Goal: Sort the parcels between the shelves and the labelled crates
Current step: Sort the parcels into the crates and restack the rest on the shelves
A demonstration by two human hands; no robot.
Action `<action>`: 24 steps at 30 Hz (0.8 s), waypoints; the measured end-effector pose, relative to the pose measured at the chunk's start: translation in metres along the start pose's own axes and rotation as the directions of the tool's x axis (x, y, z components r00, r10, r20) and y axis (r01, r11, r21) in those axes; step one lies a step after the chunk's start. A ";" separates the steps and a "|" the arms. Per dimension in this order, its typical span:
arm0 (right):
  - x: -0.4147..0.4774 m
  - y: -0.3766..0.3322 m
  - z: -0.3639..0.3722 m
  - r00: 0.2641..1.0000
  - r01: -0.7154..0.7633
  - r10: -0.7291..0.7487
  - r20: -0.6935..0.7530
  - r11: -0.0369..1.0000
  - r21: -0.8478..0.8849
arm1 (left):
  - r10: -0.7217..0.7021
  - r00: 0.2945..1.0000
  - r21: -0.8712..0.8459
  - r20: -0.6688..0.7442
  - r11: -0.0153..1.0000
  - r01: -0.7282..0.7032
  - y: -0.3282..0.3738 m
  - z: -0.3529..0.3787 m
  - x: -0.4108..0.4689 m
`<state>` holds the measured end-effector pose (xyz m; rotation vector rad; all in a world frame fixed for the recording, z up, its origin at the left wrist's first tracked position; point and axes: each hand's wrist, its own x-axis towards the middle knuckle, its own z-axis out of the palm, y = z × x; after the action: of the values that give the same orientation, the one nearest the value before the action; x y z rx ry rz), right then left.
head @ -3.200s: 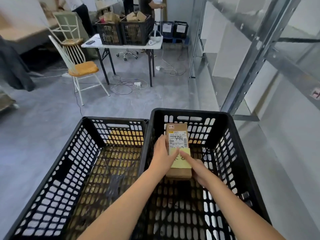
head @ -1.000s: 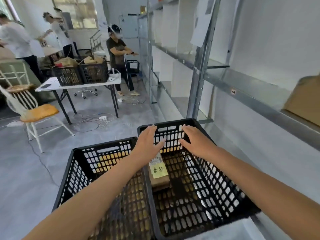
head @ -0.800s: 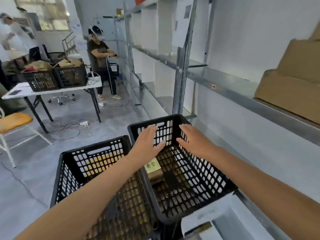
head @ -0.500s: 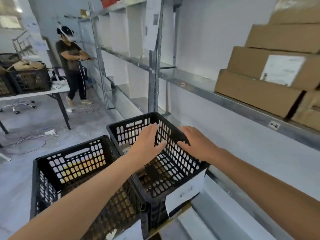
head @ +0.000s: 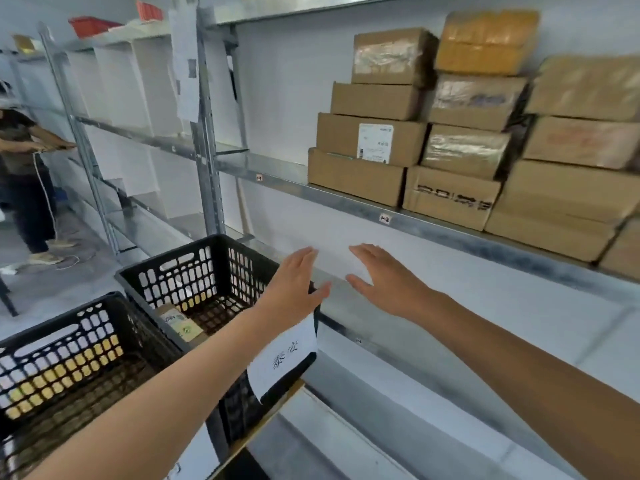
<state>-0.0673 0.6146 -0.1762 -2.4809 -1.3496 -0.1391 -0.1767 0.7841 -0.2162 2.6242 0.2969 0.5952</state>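
Reaching empty, fingers spread, left hand [head: 294, 289] and right hand [head: 384, 282] hovered below the shelf [head: 346, 199] edge; one parcel [head: 180, 327] lay by the labelled crate [head: 162, 259]'s near wall; the next move likely meant clasping a stacked box [head: 370, 138]

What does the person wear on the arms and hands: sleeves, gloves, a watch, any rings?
Nothing that shows. The left hand and the right hand have no gloves, rings or watch, and no sleeve comes into view before the picture's edge.
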 end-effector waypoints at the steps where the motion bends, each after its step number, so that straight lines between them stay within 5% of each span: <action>1: -0.017 0.008 -0.008 1.000 -0.029 0.029 -0.005 1.000 -0.007 | 0.015 1.000 -0.015 0.012 1.000 -0.014 0.016 0.004 -0.004; 12: -0.257 0.069 -0.081 0.926 -0.358 0.355 -0.129 0.934 -0.003 | 0.235 0.966 -0.178 0.103 0.960 -0.215 0.215 0.069 -0.078; 24: -0.478 0.100 -0.158 0.741 -0.635 0.598 -0.305 0.771 -0.031 | 0.557 0.815 -0.356 0.161 0.803 -0.478 0.403 0.110 -0.154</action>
<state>-0.2378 0.1305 -0.1601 -2.7457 -0.3592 -0.4164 -0.2191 0.3425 -0.1782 2.4277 -0.5837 0.4104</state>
